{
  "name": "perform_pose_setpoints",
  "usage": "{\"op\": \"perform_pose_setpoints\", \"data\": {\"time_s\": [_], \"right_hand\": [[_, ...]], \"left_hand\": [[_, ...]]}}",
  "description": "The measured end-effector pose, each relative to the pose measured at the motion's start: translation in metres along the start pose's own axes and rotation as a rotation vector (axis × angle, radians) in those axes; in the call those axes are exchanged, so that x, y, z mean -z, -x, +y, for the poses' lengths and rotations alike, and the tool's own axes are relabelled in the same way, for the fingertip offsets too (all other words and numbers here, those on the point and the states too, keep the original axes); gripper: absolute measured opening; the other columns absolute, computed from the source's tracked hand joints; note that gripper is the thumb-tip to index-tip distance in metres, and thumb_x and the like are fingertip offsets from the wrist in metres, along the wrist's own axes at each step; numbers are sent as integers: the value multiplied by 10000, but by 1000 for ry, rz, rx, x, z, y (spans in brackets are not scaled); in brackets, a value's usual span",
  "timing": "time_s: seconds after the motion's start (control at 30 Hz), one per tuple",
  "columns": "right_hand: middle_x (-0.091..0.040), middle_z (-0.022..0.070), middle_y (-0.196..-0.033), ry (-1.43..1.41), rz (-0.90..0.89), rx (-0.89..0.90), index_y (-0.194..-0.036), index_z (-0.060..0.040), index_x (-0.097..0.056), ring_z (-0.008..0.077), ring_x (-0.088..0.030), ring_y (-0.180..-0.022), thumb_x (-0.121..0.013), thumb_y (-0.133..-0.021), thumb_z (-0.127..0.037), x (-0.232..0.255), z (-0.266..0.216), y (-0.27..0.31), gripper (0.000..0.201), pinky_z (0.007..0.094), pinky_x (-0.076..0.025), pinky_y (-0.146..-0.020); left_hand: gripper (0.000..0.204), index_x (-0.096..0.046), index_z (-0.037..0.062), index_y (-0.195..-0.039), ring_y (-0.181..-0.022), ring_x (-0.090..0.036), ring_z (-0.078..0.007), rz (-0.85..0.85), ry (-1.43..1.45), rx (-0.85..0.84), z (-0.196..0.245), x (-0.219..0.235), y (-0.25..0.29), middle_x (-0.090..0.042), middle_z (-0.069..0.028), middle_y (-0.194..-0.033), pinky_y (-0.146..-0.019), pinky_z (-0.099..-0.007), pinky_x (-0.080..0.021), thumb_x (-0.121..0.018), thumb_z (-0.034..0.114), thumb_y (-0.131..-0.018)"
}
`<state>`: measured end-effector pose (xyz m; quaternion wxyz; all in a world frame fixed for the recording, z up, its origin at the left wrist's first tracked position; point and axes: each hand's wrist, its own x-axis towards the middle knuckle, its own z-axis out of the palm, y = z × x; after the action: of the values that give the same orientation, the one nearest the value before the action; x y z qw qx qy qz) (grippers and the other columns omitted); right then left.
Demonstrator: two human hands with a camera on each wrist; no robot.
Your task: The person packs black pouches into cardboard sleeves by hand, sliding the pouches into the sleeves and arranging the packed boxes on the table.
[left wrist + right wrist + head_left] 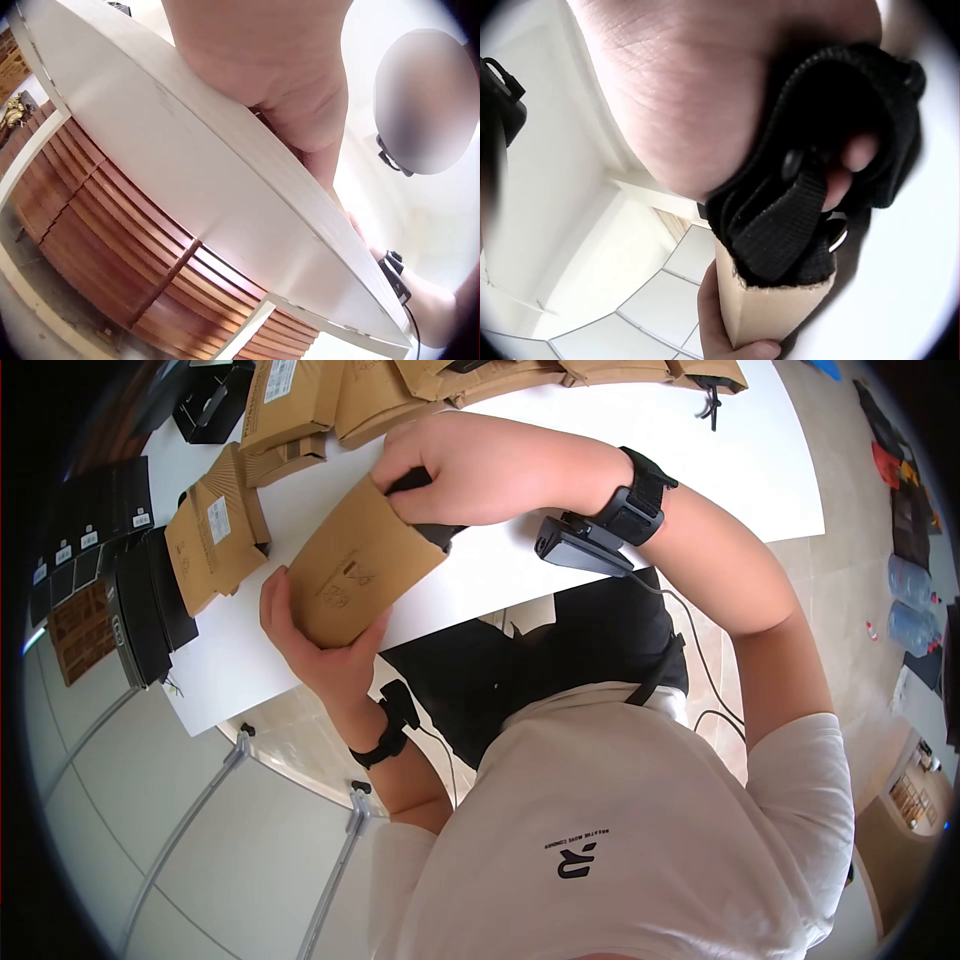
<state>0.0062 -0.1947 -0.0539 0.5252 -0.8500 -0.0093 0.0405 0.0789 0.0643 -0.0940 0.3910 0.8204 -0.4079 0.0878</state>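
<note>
A brown cardboard box (365, 565), open at its upper end, is tilted above the white table near its front edge. My left hand (325, 660) grips its lower end, thumb on one side and fingers on the other. At the open end, my right hand (465, 468) holds a bundle of black webbing straps (780, 232) with curled fingers. In the right wrist view the straps bulge out of the box mouth (780, 307), and a metal ring (838, 234) shows beside them. How far the straps reach inside is hidden.
More cardboard boxes (385, 395) line the table's far side, and another (215, 530) lies at the left. Black boxes (150, 600) stand at the left edge beside a black open tray (213, 405). The white table's (770, 460) right edge is in view.
</note>
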Motion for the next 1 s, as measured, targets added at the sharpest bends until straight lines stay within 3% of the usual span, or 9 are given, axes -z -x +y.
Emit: {"op": "perform_pose_setpoints", "data": {"time_s": [0.17,0.23,0.3,0.37,0.4,0.63,0.87,0.93,1.0], "right_hand": [[-640,83,-1056,-385,194,71,-1160,-33,-630,178,-624,-915,-672,-869,-196,0,-4,2,336,277,-494,-818],[-628,104,-1080,-53,269,323,-1215,-60,-593,211,-621,-976,-716,-839,-203,0,-5,6,421,303,-495,-862],[-620,107,-1102,19,296,430,-1201,-60,-605,239,-613,-1023,-736,-818,-195,-3,0,1,426,326,-494,-875],[-644,142,-1099,-64,246,390,-1169,-32,-620,312,-634,-1009,-719,-810,-287,-4,-2,2,451,353,-511,-877],[-620,95,-1101,-76,225,399,-1174,-44,-620,252,-616,-1004,-712,-835,-170,-2,-3,3,373,321,-500,-860],[-605,97,-1131,-26,223,425,-1087,-17,-677,242,-638,-935,-689,-824,-103,-8,0,3,277,316,-515,-804],[-609,83,-1113,-58,430,444,-1074,-12,-657,180,-636,-902,-686,-816,-77,-13,-3,0,268,291,-511,-750],[-625,62,-1081,-240,283,73,-1063,-12,-643,150,-616,-950,-682,-841,-65,-5,-14,5,231,280,-495,-781],[-631,59,-1069,-194,274,171,-1051,-8,-645,150,-613,-946,-682,-851,-62,-5,-8,2,211,275,-489,-786]], "left_hand": [[972,-407,41,-1396,-1275,-442,-308,69,26,123,-2,3,0,-456,-139,-1367,-1070,-420,-359,-900,138,-564],[995,-400,36,-1399,-1261,-456,-292,125,129,177,-6,3,1,-469,-128,-1362,-1074,-409,-358,-892,101,-537],[1003,-399,35,-1400,-1253,-462,-286,141,145,202,-4,3,1,-471,-125,-1363,-1075,-406,-359,-887,85,-525],[1012,-397,33,-1400,-1246,-468,-281,147,170,224,-4,4,0,-472,-122,-1364,-1077,-403,-360,-882,68,-512],[1010,-398,34,-1400,-1243,-469,-278,148,170,228,-3,5,1,-472,-120,-1361,-1073,-401,-365,-875,60,-511],[979,-418,39,-1377,-1220,-477,-269,76,277,182,-2,3,0,-475,-108,-1332,-1041,-388,-394,-869,57,-508],[982,-409,38,-1377,-1223,-473,-268,118,229,191,-2,5,-1,-467,-109,-1335,-1039,-390,-396,-874,61,-512],[994,-406,37,-1380,-1221,-476,-268,183,143,222,-3,3,-1,-470,-108,-1333,-1038,-387,-398,-878,64,-506],[997,-404,38,-1382,-1220,-477,-266,193,188,240,-5,2,1,-470,-109,-1333,-1037,-385,-400,-881,67,-507]]}}
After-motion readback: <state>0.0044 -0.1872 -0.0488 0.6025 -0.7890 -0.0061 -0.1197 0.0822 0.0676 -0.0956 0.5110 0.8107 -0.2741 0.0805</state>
